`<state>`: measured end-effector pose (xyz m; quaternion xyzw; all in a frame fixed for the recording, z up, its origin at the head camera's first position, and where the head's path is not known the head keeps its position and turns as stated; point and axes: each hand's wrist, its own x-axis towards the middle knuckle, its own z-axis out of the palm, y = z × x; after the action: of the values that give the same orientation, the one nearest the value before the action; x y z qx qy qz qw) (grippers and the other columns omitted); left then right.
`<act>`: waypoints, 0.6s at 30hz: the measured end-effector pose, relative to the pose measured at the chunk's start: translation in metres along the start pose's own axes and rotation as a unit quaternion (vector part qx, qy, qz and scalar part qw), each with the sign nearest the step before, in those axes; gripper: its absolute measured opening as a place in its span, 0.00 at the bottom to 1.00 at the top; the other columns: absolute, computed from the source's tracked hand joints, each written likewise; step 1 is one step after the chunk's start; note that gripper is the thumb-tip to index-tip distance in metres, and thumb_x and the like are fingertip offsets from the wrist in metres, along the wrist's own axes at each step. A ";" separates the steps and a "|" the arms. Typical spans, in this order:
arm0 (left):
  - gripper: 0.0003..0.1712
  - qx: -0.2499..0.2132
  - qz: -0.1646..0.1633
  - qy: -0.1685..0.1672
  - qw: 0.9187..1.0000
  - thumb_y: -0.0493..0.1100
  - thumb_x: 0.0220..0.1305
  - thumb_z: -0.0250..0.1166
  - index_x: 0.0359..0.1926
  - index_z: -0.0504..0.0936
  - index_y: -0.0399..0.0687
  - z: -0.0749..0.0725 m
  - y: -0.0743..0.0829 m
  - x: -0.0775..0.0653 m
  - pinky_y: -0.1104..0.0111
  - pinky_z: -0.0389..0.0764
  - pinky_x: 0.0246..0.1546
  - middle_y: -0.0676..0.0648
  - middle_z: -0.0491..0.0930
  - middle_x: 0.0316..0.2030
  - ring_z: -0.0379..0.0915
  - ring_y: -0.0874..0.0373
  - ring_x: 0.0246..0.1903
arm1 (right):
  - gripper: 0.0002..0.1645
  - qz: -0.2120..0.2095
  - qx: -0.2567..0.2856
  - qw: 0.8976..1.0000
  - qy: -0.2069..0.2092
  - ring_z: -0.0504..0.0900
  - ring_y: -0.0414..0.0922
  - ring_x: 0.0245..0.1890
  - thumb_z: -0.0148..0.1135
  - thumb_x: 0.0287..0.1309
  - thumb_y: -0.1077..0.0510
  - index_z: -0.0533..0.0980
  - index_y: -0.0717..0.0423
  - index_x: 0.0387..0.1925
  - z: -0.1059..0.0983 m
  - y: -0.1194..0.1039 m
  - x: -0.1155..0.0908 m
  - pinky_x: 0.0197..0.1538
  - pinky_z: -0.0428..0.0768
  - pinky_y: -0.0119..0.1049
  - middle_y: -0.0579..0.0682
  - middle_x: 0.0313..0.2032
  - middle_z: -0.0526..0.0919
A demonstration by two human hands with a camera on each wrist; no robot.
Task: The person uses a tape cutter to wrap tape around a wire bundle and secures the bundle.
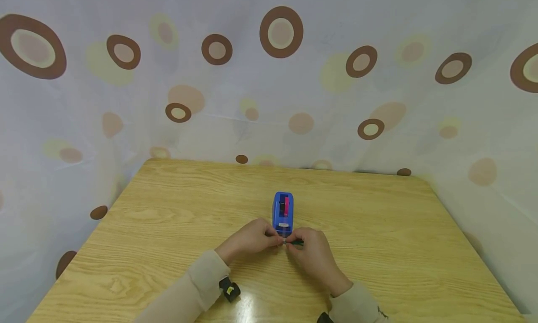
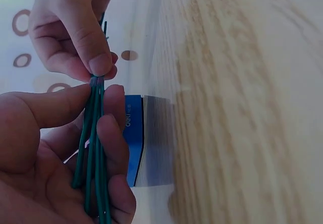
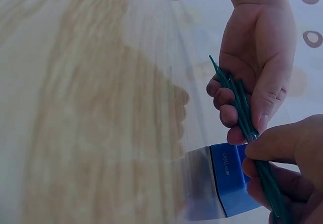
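Note:
A thin bundle of green sticks [image 1: 296, 242] is held between both hands above the wooden table [image 1: 378, 220], just in front of a blue tape dispenser [image 1: 283, 213]. My left hand [image 1: 275, 240] grips the bundle [image 2: 91, 148] in its curled fingers and thumb. My right hand [image 1: 291, 243] pinches the same bundle where a band of tape seems to wrap it. In the right wrist view the sticks [image 3: 242, 108] run from the left hand [image 3: 242, 118] down into the right hand [image 3: 257, 153]. The dispenser [image 3: 229, 178] stands just behind them.
A curtain [image 1: 269, 103] printed with brown and yellow circles hangs close behind and beside the table. The dispenser [image 2: 132, 133] is the only loose thing on the tabletop. A small black device [image 1: 229, 289] is strapped at my left wrist.

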<state>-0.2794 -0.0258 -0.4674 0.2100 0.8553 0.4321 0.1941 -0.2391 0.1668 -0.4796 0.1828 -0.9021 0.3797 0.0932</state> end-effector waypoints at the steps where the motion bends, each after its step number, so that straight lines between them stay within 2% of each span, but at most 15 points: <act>1: 0.14 0.000 -0.002 0.002 1.000 0.44 0.68 0.64 0.27 0.89 0.46 0.000 0.000 0.000 0.71 0.58 0.20 0.53 0.81 0.20 0.61 0.64 0.18 | 0.09 -0.002 -0.001 1.000 0.004 0.85 0.41 0.36 0.75 0.47 0.69 0.84 0.53 0.25 0.000 0.000 0.000 0.41 0.82 0.38 0.43 0.29 0.86; 10: 0.11 0.011 0.003 0.027 1.000 0.44 0.66 0.67 0.27 0.89 0.46 0.001 0.004 0.000 0.72 0.62 0.22 0.56 0.78 0.20 0.64 0.64 0.22 | 0.12 -0.006 -0.001 1.000 0.027 0.84 0.40 0.35 0.75 0.45 0.69 0.83 0.50 0.24 0.003 0.002 0.000 0.41 0.82 0.38 0.42 0.28 0.85; 18: 0.10 0.022 -0.002 0.041 0.999 0.44 0.64 0.69 0.27 0.90 0.47 0.003 0.003 0.000 0.71 0.65 0.23 0.57 0.80 0.24 0.66 0.63 0.25 | 0.09 0.013 0.010 1.000 0.011 0.84 0.41 0.36 0.74 0.48 0.68 0.83 0.51 0.26 0.003 0.000 0.000 0.43 0.82 0.41 0.43 0.31 0.86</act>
<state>-0.2773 -0.0223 -0.4669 0.1949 0.8724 0.4209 0.1544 -0.2388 0.1645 -0.4814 0.1681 -0.8993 0.3921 0.0961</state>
